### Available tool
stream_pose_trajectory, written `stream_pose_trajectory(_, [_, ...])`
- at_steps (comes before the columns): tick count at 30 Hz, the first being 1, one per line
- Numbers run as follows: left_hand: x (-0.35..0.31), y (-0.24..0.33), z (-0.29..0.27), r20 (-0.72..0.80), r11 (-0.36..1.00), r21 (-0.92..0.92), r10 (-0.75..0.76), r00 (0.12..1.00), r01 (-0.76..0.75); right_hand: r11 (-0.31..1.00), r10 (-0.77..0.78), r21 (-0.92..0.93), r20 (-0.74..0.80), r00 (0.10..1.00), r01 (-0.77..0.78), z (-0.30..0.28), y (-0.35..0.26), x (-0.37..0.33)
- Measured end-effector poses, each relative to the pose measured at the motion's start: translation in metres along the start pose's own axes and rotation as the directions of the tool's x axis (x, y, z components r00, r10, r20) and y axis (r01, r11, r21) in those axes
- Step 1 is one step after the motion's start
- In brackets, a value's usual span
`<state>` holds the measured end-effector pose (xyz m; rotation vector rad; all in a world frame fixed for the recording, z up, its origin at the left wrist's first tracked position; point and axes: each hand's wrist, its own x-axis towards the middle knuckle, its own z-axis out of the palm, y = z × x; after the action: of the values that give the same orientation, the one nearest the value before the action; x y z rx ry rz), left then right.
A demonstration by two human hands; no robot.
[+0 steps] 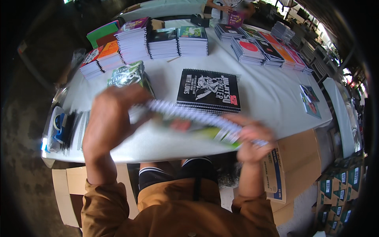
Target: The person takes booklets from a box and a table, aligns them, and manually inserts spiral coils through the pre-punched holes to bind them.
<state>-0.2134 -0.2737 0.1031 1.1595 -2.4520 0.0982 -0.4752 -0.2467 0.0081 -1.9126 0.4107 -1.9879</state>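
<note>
Both of my hands hold a spiral notebook (pixel 197 123) above the near part of the table, spine edge up and blurred by motion. Its cover shows green with a patch of red. My left hand (pixel 116 112) is closed at the left end of the coil, the fingertips smeared. Closed round the right end is my right hand (pixel 254 140). Just beyond the notebook lies a pile of black spiral notebooks (pixel 207 89) with a white figure on the top cover. A smaller pile of green-covered notebooks (pixel 128 73) lies beyond my left hand, partly hidden by it.
Tall notebook stacks (pixel 133 41) line the table's (pixel 272 108) far left, with more stacks (pixel 248 51) at far right. Loose black coils (pixel 77 128) and a blue tape dispenser (pixel 60 126) sit at left. Cardboard boxes (pixel 298 158) stand below. Another person (pixel 229 8) handles a purple notebook.
</note>
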Motion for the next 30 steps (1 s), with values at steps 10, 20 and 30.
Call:
stream_pose_trajectory(10, [0.031,-0.026,0.201,-0.485,0.972,-0.22,-0.039,0.873,-0.079,0.797,0.474,-0.482,0.127,0.871,-0.363,-0.094,0.114,-0.046])
stream_pose_trajectory(20, [0.041,-0.02,0.246,-0.349,0.402,-0.915,-0.825,0.445,0.029,0.75,0.398,-0.285,-0.525,0.752,-0.596,-0.026,0.132,-0.061])
stream_pose_trajectory(30, [-0.077,-0.13,0.117,-0.205,0.923,0.294,-0.194,0.959,0.25,0.934,0.045,-0.301,-0.435,0.899,-0.193,0.042,0.059,-0.058])
